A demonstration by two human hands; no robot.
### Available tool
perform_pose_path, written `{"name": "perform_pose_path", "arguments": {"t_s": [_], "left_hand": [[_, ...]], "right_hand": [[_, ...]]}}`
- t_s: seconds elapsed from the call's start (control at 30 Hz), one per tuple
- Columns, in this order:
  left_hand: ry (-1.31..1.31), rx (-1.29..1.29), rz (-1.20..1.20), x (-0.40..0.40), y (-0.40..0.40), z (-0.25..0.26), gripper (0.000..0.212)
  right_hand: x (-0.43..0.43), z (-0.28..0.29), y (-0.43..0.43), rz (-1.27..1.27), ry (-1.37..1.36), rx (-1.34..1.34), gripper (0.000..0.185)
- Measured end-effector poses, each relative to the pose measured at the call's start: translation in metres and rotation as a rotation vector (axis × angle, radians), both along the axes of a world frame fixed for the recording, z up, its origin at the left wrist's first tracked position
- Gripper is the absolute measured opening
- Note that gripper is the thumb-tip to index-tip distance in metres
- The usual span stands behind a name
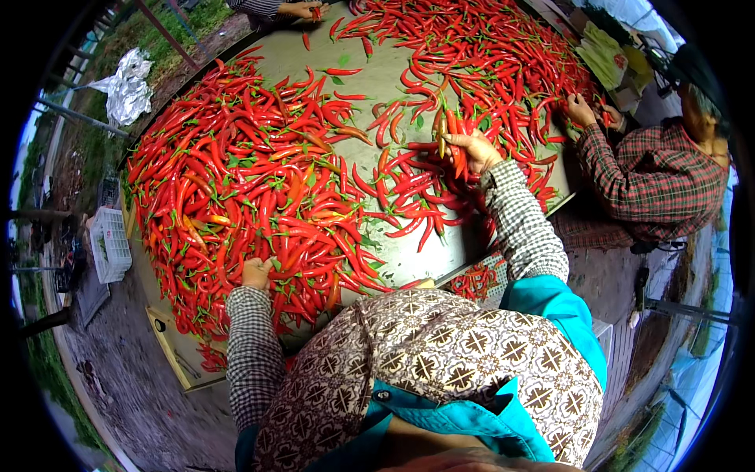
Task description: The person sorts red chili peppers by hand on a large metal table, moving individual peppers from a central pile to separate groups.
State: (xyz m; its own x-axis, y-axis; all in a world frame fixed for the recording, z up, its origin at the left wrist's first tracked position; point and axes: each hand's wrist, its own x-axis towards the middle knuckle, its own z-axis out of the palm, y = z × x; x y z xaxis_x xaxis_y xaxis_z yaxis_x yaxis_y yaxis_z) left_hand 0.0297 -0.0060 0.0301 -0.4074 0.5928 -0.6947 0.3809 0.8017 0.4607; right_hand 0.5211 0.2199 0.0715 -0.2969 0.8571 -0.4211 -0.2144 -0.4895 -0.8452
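Red chili peppers (pixel 283 200) with green stems lie heaped over the left part of a metal table (pixel 407 253). At the near edge of that heap rests my left hand (pixel 258 274), fingers curled among the peppers; whether it grips one cannot be told. My right hand (pixel 475 150) holds several red chili peppers and a brownish-green one (pixel 442 135) over the right middle of the table. Looser peppers lie beneath and beside it, and a second large heap (pixel 489 53) spreads across the far right.
Two co-workers are at the table: one in a plaid shirt (pixel 660 177) at right, another's hand (pixel 304 10) at the far edge. A perforated tray (pixel 495 283) holding peppers sits against the near edge. A white plastic crate (pixel 112 245) stands at left.
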Motion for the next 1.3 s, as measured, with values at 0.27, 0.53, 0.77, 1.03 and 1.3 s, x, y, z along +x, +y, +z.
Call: {"name": "perform_pose_path", "arguments": {"t_s": [0.27, 0.53, 0.77, 1.03, 1.3], "left_hand": [[-0.005, 0.021, 0.019, -0.004, -0.001, -0.013, 0.036], [0.012, 0.082, -0.019, -0.012, -0.006, -0.026, 0.033], [0.012, 0.011, -0.013, -0.013, 0.001, -0.033, 0.046], [-0.015, -0.010, -0.016, -0.022, -0.001, -0.034, 0.056], [0.016, 0.053, 0.006, -0.014, -0.004, -0.029, 0.029]], "right_hand": [[0.028, -0.057, -0.073, -0.192, 0.060, -0.190, 0.022], [0.040, -0.073, -0.131, -0.363, -0.302, -0.103, 0.027], [0.080, -0.107, -0.159, -0.452, -0.960, 0.477, 0.040], [0.050, -0.055, -0.166, -0.608, -0.620, 0.436, 0.027], [-0.030, -0.049, -0.194, -0.056, -0.466, 0.187, 0.029]]}}
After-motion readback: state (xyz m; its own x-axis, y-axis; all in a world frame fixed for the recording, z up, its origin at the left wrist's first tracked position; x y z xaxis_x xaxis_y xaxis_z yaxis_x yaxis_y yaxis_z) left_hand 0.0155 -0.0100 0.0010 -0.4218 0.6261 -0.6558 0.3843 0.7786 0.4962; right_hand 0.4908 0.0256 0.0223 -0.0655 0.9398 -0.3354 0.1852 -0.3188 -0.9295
